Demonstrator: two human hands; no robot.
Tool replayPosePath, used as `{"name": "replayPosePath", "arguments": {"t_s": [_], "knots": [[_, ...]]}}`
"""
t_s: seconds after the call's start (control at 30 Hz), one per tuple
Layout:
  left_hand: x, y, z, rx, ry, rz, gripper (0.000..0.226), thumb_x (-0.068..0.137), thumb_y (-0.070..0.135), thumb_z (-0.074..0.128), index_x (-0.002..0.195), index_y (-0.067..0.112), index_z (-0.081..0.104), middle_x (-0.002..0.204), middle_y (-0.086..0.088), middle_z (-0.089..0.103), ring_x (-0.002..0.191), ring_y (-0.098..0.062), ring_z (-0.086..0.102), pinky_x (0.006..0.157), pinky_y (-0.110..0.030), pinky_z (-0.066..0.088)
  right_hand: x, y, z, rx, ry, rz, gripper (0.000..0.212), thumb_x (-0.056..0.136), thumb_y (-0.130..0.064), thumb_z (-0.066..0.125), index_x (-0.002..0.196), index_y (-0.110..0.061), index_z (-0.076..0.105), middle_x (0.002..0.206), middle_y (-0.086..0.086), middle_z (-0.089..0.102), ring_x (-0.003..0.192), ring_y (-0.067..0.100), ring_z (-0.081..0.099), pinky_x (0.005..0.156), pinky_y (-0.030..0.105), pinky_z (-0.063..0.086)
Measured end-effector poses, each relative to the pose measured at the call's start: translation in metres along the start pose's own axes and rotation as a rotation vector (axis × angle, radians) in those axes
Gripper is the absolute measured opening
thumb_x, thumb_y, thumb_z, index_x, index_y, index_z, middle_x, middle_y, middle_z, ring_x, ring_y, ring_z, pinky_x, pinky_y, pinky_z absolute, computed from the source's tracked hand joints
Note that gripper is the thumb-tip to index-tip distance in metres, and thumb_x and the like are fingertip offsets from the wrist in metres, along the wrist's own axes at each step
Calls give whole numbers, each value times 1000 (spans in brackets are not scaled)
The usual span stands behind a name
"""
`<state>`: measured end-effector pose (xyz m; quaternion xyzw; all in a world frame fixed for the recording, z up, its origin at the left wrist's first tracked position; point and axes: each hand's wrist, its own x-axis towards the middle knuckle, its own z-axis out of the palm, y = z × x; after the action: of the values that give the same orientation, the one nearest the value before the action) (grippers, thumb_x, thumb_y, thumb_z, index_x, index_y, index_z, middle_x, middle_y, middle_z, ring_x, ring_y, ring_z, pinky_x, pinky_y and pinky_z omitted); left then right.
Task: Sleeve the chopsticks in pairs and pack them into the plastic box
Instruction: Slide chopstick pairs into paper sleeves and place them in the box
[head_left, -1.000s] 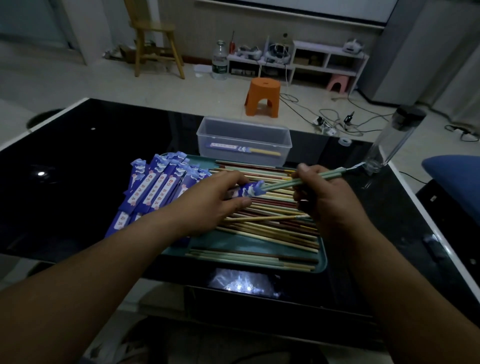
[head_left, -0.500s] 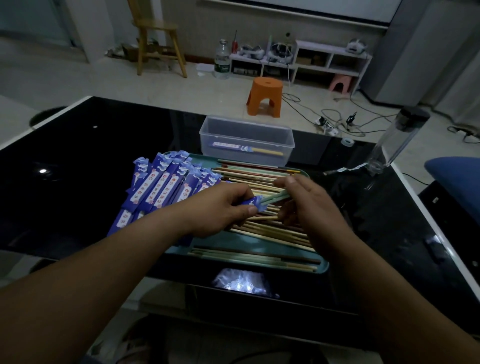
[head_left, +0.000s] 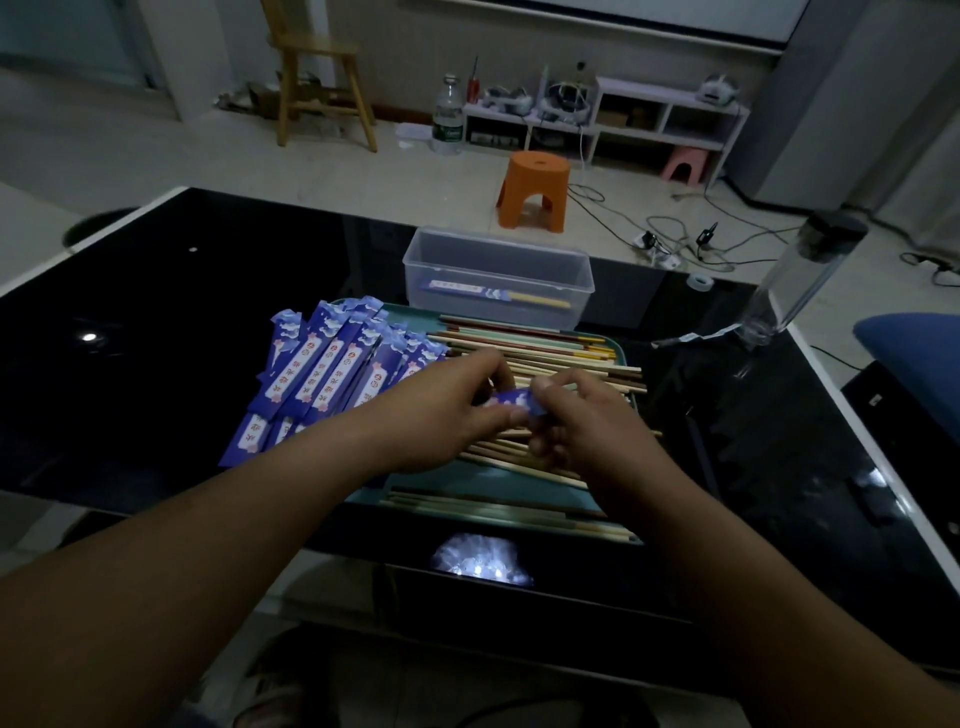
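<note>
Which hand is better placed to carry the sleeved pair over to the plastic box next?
Probably the right hand. Both hands pinch the blue sleeve, but the box sits ahead and slightly right, closer to it. The left hand lies beside the empty sleeves, handy for fetching the next one.

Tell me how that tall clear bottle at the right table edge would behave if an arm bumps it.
The clear bottle looks tall and narrow, so it would probably tip easily. It appears empty, hence likely light and quick to slide on the glossy black table. It stands near the table's right edge, so a fall could carry it to the floor.
</note>
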<state>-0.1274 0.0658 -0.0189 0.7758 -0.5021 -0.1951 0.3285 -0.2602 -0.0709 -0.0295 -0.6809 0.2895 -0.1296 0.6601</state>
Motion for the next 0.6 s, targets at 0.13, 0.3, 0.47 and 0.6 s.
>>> {"name": "replayPosePath", "arguments": {"t_s": [0.13, 0.3, 0.47, 0.6], "knots": [[7, -14, -13, 25, 342, -133, 21, 101, 48, 54, 97, 28, 59, 87, 7, 66, 79, -7, 61, 68, -32, 46, 3, -10, -16, 167, 147, 17, 18, 108, -26, 53, 94, -14, 56, 66, 2, 61, 55, 15, 56, 50, 29, 44], [12, -22, -11, -481, 337, -368, 37, 107, 47, 42, 90, 20, 58, 77, -1, 65, 68, -16, 58, 64, -32, 43, 5, -9, -23, 322, 184, 69, 16, 109, -24, 48, 98, -15, 56, 65, 1, 58, 56, 14, 53, 52, 29, 42], [10, -15, -1, -716, 176, -327, 32, 109, 37, 42, 89, 15, 53, 65, -1, 56, 58, -16, 51, 57, -31, 42, 7, -6, -19, 325, 171, 116, 22, 109, -32, 45, 101, -14, 56, 70, 3, 58, 56, 15, 52, 51, 29, 40], [9, -13, 3, -765, 168, -322, 29, 110, 36, 41, 93, 16, 53, 65, 1, 56, 59, -15, 50, 54, -27, 42, 10, -6, -19, 320, 196, 118, 29, 109, -37, 44, 103, -13, 58, 67, 1, 59, 55, 14, 53, 50, 28, 40]]}}
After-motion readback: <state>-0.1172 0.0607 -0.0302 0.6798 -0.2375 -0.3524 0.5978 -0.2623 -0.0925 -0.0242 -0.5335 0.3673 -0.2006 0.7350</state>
